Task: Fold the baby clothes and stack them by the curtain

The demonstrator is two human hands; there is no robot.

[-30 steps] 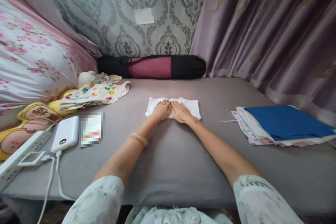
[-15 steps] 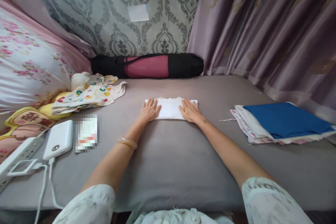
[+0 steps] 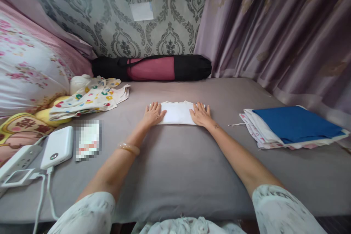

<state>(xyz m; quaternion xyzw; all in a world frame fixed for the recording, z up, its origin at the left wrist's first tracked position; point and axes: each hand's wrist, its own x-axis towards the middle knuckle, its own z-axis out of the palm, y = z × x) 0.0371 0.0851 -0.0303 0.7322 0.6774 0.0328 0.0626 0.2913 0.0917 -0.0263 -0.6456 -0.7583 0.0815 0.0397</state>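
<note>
A white folded cloth lies flat on the grey bed surface, a shallow rectangle with a slightly wavy far edge. My left hand rests palm down on its left end, fingers spread and pointing away from me. On the right end lies my right hand, also palm down with its fingers apart. Neither hand grips the cloth. The middle of the cloth shows between my two thumbs.
Folded fabrics with a blue piece on top lie at the right. At the left are a patterned garment, a white power bank, a power strip and cables. A black and pink roll bag lies along the wall.
My hands have moved slightly apart, toward the outer ends of the cloth. The whole view has shifted a little, with the items at the left now nearer the frame's edge.
</note>
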